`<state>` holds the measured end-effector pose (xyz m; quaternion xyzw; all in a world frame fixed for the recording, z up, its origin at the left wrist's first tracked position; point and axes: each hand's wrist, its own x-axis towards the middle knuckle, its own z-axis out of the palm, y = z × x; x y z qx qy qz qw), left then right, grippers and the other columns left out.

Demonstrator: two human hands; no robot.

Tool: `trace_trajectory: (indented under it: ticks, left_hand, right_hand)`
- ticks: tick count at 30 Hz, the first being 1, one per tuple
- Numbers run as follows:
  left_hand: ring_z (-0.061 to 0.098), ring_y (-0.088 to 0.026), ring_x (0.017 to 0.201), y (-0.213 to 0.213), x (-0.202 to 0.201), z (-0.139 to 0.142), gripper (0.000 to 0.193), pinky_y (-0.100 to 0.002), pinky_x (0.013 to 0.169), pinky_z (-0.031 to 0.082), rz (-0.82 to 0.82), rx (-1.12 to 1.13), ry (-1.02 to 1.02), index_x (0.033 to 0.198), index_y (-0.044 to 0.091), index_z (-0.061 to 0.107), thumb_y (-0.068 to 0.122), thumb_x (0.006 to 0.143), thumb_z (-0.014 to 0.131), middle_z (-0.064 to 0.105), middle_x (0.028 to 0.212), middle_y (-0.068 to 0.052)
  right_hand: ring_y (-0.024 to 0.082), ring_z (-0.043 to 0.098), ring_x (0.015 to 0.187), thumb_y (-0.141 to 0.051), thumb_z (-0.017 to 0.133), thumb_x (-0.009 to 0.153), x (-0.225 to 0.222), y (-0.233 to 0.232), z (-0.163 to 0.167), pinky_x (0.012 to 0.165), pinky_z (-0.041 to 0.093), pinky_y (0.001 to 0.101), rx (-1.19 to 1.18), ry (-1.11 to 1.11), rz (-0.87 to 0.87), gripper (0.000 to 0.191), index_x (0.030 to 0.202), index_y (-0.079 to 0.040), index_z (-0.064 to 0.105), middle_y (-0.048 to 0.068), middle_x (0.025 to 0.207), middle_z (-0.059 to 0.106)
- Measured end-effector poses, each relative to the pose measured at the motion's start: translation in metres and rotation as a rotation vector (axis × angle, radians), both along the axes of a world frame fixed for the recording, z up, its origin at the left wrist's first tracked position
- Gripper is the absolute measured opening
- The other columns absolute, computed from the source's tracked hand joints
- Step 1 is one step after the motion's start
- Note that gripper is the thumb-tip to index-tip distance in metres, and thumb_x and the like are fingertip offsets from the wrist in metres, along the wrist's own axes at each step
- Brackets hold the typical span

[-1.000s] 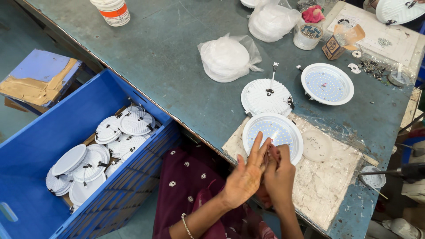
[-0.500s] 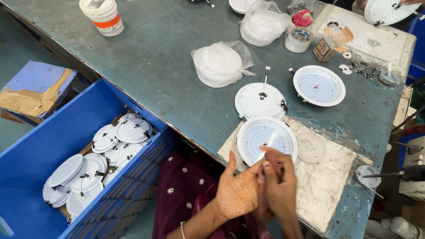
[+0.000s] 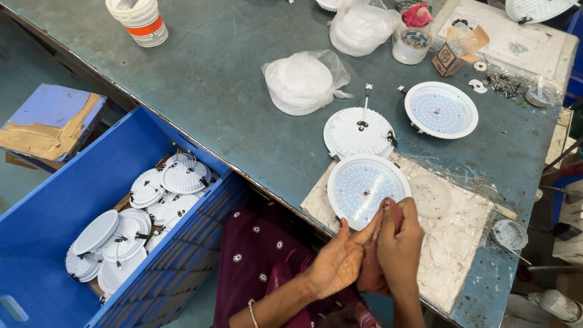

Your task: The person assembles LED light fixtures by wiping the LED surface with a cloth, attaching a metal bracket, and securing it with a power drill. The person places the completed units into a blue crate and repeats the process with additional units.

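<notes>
Hands (image 3: pixel 370 255) pressed together, my left hand (image 3: pixel 340 261) open and right hand (image 3: pixel 401 243) gripping a reddish cloth (image 3: pixel 371 273), just below a round white LED panel light (image 3: pixel 364 188) on the worn blue-green workbench (image 3: pixel 231 91).

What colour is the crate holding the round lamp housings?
Blue crate, seen in the head view.

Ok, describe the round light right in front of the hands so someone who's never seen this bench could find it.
On the grey-blue workbench lies a pale, worn mat at the near edge. The round white light fitting sits on the mat's left end, just above the two hands. Unlike the ribbed disc behind it, it lies face up, showing a grid of small dots.
</notes>
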<state>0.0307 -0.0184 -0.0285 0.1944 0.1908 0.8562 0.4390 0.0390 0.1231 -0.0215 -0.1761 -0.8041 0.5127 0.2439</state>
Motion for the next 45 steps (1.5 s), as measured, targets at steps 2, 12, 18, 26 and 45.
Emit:
trace_trajectory:
  ticks: [2,12,18,26,45]
  left_hand:
    - [0.016,-0.024,0.161,0.001,-0.008,-0.009,0.087,-0.040,0.131,0.015,0.070,-0.016,0.089,0.166,0.004,0.016,0.068,0.108,0.021,0.013,0.177,-0.006]
    - [0.040,-0.043,0.147,0.011,-0.019,-0.024,0.073,-0.044,0.120,0.036,0.258,-0.101,-0.034,0.166,0.028,0.008,0.049,0.105,0.041,0.033,0.165,-0.022]
    - [0.063,-0.040,0.117,-0.015,-0.047,-0.020,0.061,-0.044,0.087,0.059,0.608,-0.271,0.011,0.155,0.001,0.033,0.031,0.106,0.053,0.057,0.141,-0.031]
    - [0.048,-0.023,0.142,0.000,-0.019,-0.009,0.077,-0.036,0.110,0.052,0.430,-0.401,0.166,0.165,0.026,0.005,0.032,0.101,0.048,0.025,0.169,-0.010]
    - [0.060,-0.016,0.069,-0.075,-0.071,-0.006,0.030,-0.029,0.064,0.052,0.824,-0.566,-0.051,0.123,0.019,0.044,0.016,0.094,0.047,0.056,0.075,-0.002]
  right_hand:
    - [0.012,0.050,0.046,-0.017,0.057,0.106,-0.003,0.009,0.002,0.039,0.038,0.0297,-0.376,0.044,0.081,0.021,0.093,-0.004,0.048,0.007,0.066,0.056]
    - [0.031,0.063,0.132,-0.029,0.051,0.113,-0.009,-0.072,-0.007,0.118,0.049,0.0404,-0.374,0.237,0.337,0.042,0.139,0.005,0.049,0.023,0.132,0.059]
    - [0.037,0.038,0.152,-0.038,0.055,0.105,0.016,-0.072,-0.024,0.123,0.028,0.0424,-0.043,0.097,0.714,0.071,0.154,0.009,0.034,0.030,0.168,0.028]
    - [0.038,0.016,0.159,-0.071,0.034,0.100,0.009,-0.055,-0.046,0.124,0.017,0.0407,-0.055,0.072,0.585,0.109,0.160,0.011,-0.005,0.032,0.170,0.010]
    - [0.027,0.056,0.147,-0.073,0.032,0.100,0.043,-0.028,0.035,0.130,-0.016,0.0682,0.530,0.360,0.937,0.068,0.121,-0.024,0.074,-0.006,0.134,0.075]
